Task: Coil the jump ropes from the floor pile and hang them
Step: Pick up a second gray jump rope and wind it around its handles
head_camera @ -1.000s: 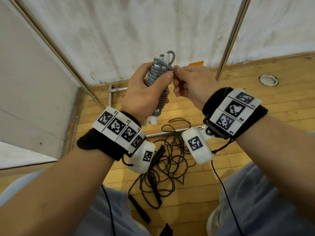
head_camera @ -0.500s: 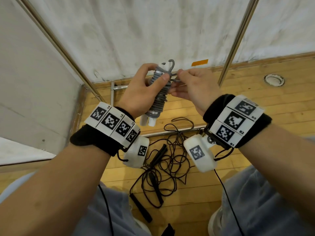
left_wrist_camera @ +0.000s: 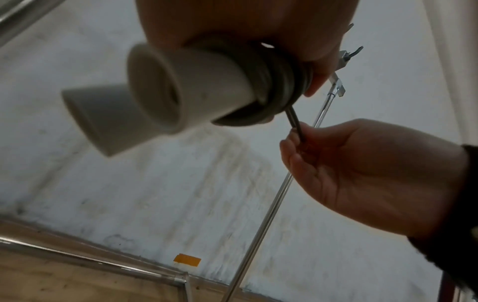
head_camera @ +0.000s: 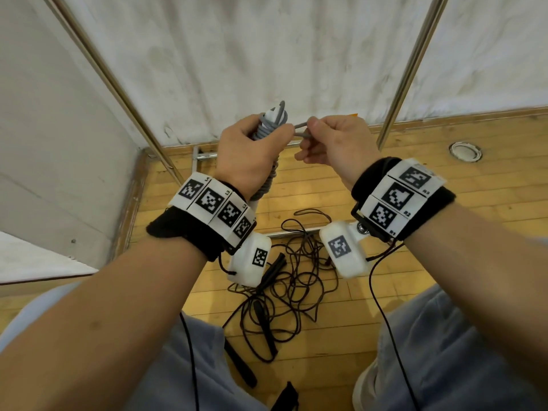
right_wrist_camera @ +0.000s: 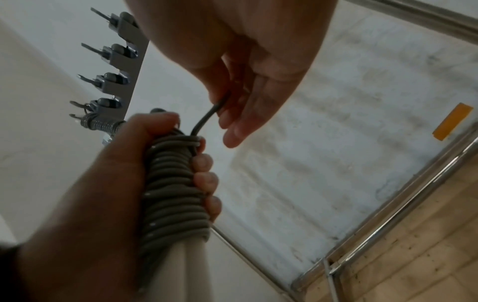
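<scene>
The head camera looks forward and down from above both forearms onto the wooden floor [head_camera: 444, 203] and the white wall [head_camera: 267, 54] behind it. The left wrist camera sits close under the left hand [left_wrist_camera: 232, 24], facing up past the gray coiled rope [left_wrist_camera: 282, 81] toward the wall. The right wrist camera sits close under the right hand [right_wrist_camera: 245, 51], also angled upward, with a hook rack [right_wrist_camera: 121, 61] at upper left. All three views share both hands, the rope and the orange tape mark [right_wrist_camera: 452, 120] on the wall.
</scene>
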`<state>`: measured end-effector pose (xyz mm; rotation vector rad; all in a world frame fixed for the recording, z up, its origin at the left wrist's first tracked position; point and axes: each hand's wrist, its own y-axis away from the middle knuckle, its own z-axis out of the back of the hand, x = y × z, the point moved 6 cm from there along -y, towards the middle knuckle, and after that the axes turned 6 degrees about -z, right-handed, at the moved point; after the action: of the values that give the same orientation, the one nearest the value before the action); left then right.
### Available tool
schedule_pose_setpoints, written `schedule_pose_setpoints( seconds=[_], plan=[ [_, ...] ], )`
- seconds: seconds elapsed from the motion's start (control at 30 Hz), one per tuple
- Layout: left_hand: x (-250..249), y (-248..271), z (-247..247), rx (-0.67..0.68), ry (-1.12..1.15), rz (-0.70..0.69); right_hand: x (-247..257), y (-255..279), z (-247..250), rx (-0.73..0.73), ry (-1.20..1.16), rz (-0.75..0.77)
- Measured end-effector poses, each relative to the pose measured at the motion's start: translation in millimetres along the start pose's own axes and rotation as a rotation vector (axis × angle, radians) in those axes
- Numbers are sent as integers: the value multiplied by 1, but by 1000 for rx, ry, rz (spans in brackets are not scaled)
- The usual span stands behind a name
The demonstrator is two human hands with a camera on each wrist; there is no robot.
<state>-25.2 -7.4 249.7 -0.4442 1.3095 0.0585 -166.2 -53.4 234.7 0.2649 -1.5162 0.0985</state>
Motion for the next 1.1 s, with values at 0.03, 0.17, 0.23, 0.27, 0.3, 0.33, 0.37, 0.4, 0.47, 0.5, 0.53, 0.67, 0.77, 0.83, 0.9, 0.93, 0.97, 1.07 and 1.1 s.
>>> schedule_pose_setpoints(
  seconds=[0.03,0.17,0.23,0.27,0.3,0.33,0.37,0.4,0.47,0.5,0.53,0.67,0.77,0.83,0.9,0.93,0.97,1.07,1.1],
  plan=[
    [0,2,-1,5,11,17,0,-1,3,-13,26,13],
    [3,6,-3,64,32,69,-2,-5,14,-39,91,31],
    [5,6,-4,110,43,94,0,-4,13,-12,124,62],
    [7,6,-5,144,45,105,2,-3,11,-4,133,80],
    [8,7,-6,180,47,111,3,-1,10,-4,128,95],
    [8,6,-8,208,45,109,6,1,9,-9,112,107],
    [6,6,-9,225,36,100,9,2,8,-15,90,117],
    [4,5,-11,229,20,91,13,4,5,-17,65,126],
    [-1,2,-12,212,11,82,22,6,2,-19,3,140],
    [-5,1,-12,204,25,79,27,7,1,-20,-32,147],
    [-9,0,-12,200,36,70,33,8,1,-18,-60,154],
    [-27,-9,-7,162,-32,-15,55,17,1,35,-80,215],
    [-46,-15,-1,116,-135,-141,73,25,2,-13,-49,275],
    [-63,-17,5,71,-184,-226,90,27,2,-48,-7,313],
    [-82,-23,13,32,-190,-268,111,27,-1,-66,43,362],
    [-93,-28,16,21,-189,-286,122,28,-2,-72,49,387],
    [-105,-32,18,8,-193,-311,133,28,-3,-77,41,408],
    [-144,-45,27,-67,-209,-388,166,29,-8,-63,43,474],
    [-156,-50,32,-93,-208,-404,177,29,-12,-52,56,490]
  ],
)
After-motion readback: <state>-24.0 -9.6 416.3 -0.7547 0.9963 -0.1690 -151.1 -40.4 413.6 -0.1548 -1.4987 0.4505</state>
